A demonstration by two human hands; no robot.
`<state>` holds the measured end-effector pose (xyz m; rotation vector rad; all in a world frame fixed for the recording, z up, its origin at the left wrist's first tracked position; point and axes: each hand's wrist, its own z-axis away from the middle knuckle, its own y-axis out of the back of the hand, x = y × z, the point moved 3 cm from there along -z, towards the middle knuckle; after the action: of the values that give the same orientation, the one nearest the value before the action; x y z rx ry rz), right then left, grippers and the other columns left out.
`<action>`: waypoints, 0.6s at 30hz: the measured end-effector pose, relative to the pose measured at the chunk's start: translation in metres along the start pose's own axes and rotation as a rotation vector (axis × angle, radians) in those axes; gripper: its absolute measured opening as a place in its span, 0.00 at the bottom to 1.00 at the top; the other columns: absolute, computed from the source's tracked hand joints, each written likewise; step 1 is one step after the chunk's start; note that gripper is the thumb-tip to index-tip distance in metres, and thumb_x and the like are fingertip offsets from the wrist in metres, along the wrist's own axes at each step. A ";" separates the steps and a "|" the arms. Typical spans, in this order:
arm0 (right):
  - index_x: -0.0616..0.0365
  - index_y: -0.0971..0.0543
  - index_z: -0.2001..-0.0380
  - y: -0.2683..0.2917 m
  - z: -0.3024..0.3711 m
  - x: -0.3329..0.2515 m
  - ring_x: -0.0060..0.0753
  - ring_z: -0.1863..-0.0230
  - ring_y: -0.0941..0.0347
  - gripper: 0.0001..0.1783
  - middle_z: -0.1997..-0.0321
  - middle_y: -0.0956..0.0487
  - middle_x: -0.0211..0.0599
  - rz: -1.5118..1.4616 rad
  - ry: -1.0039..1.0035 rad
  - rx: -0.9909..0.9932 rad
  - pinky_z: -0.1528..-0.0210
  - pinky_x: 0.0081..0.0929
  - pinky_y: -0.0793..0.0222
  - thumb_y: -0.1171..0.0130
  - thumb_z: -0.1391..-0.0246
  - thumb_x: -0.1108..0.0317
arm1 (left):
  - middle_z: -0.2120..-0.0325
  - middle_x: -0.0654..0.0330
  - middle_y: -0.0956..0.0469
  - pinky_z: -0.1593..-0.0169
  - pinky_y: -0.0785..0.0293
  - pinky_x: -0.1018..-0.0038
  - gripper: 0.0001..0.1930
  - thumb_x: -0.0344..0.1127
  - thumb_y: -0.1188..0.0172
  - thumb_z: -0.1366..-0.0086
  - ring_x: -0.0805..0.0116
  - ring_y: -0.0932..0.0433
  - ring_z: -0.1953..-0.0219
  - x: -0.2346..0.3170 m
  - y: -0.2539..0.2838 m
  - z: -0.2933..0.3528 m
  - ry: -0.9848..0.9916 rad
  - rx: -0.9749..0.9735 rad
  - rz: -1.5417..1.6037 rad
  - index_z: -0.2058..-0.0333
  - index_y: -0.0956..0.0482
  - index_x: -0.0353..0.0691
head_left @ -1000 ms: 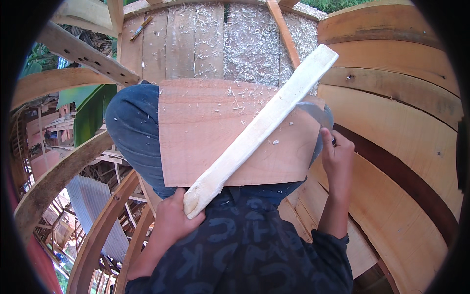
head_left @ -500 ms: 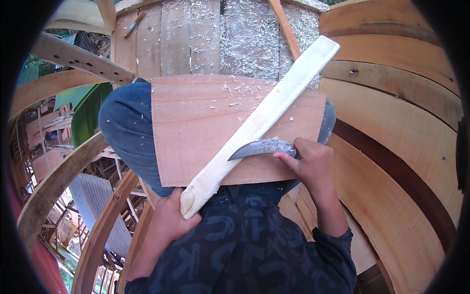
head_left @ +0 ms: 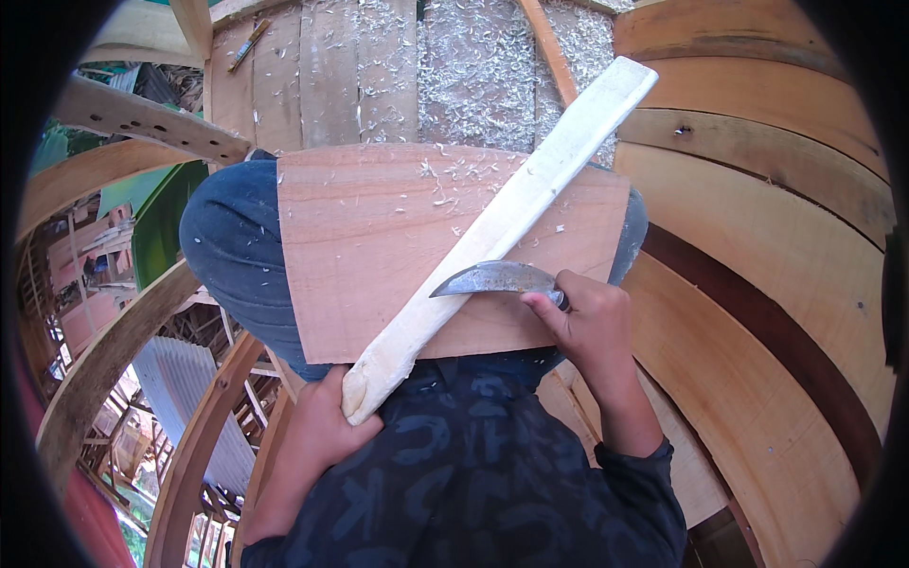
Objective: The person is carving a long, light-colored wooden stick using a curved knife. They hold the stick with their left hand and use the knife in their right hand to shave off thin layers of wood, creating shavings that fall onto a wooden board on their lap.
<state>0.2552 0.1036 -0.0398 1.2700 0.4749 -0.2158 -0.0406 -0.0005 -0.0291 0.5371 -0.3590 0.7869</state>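
A long pale strip of wood [head_left: 507, 222] runs slantwise across a thin plywood sheet [head_left: 365, 241] that lies on my lap. My left hand [head_left: 331, 414] is closed around the strip's near end, close to my belly. In my right hand [head_left: 589, 320] is a knife with a curved blade [head_left: 494, 277], gripped by its handle, which the fingers mostly hide. The blade lies over the middle of the strip with its tip pointing left; whether the edge touches the wood I cannot tell. White shavings [head_left: 437, 175] are scattered on the sheet.
Beyond my knees, a plank floor [head_left: 327, 80] is strewn with white shavings. A wooden batten [head_left: 549, 52] and a small slim object [head_left: 248, 45] lie there. Curved planks [head_left: 757, 218] wall the right side. Frame ribs [head_left: 114, 341] with open gaps stand on the left, a corrugated sheet [head_left: 194, 398] below.
The knife has shifted slightly left and toward me along the strip, and the shavings that covered its blade are mostly gone. My left hand keeps its hold on the strip.
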 end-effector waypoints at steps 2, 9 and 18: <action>0.56 0.27 0.85 0.000 -0.004 0.004 0.42 0.85 0.29 0.29 0.89 0.29 0.38 0.060 0.039 0.018 0.82 0.34 0.36 0.35 0.53 0.40 | 0.70 0.44 0.20 0.59 0.24 0.65 0.24 0.33 0.37 0.58 0.48 0.18 0.65 0.003 0.000 0.000 -0.005 0.011 0.010 0.58 0.26 0.30; 0.56 0.27 0.86 0.004 -0.020 0.014 0.44 0.86 0.30 0.31 0.89 0.30 0.40 0.131 0.102 0.138 0.82 0.34 0.37 0.36 0.53 0.38 | 0.69 0.40 0.20 0.57 0.24 0.59 0.29 0.38 0.36 0.57 0.43 0.20 0.64 0.004 0.000 -0.001 0.008 -0.005 0.035 0.55 0.26 0.30; 0.59 0.27 0.85 0.025 -0.014 0.023 0.48 0.83 0.28 0.31 0.87 0.29 0.44 0.059 -0.191 0.079 0.81 0.37 0.36 0.38 0.50 0.39 | 0.66 0.42 0.19 0.54 0.25 0.64 0.26 0.35 0.37 0.56 0.47 0.18 0.60 0.002 0.001 -0.003 -0.005 -0.076 0.107 0.55 0.24 0.29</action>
<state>0.2829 0.1262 -0.0319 1.3241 0.2668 -0.3050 -0.0401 0.0033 -0.0305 0.4518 -0.4229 0.8718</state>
